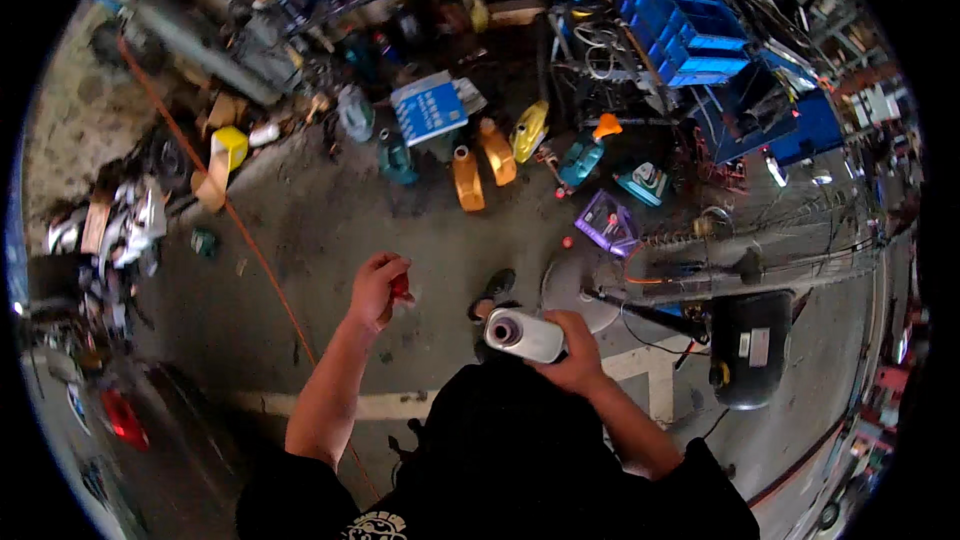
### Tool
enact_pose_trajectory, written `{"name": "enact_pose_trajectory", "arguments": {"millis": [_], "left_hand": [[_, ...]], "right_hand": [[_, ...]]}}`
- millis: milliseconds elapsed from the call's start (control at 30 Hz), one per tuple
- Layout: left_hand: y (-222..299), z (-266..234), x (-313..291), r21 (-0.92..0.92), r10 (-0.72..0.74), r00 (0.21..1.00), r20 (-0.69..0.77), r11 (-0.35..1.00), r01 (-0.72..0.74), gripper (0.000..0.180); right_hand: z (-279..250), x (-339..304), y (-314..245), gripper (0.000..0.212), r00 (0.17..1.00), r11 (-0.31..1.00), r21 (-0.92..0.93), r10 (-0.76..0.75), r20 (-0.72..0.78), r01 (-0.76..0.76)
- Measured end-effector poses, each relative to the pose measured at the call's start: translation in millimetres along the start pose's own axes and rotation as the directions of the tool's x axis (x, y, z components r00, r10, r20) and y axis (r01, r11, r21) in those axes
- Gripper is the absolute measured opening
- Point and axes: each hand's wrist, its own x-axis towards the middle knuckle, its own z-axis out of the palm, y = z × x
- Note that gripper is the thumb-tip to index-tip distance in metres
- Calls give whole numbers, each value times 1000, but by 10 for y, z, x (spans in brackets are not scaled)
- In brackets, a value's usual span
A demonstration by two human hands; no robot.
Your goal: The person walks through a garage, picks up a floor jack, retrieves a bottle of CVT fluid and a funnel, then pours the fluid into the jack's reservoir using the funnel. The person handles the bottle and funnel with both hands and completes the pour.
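A stained concrete floor [440,265], crossed by a pale painted line [400,406], underlies both hands in my remote view. The right hand [572,355] is wrapped around one end of a pale bottle [540,343], its grip partly open to the bottle's width. The bottle's uncapped mouth [505,331] lies left of that hand, facing up towards my camera; its upper face is elongated from mouth to palm, while its height is foreshortened. The left hand [380,292] is curled nearly closed about a small red piece [400,286], probably a cap. I judge the key relation to be the offset between piece and mouth: the mouth lies to the right of the left hand and slightly nearer the body, well apart from it. I see no obstacle between the hands. Just beyond the bottle is a dark shoe [498,285]; beyond and right of the right hand, a round grey disc [578,297] and then a purple tray [608,223]. Farther ahead of the left hand, two amber bottles [467,180] edge the floor, backed by a blue-and-white box [430,108].
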Motion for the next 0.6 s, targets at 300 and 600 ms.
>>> {"name": "enact_pose_trajectory", "arguments": {"millis": [300,600], "left_hand": [[416,1377,2260,367,-327,912,248,903,224,20],[-193,3565,4441,641,-543,754,369,737,216,22]], "right_hand": [[406,826,304,73,935,959,-24,271,-228,-284],[592,1143,414,79,687,818,0,483,-543,-575]]}}
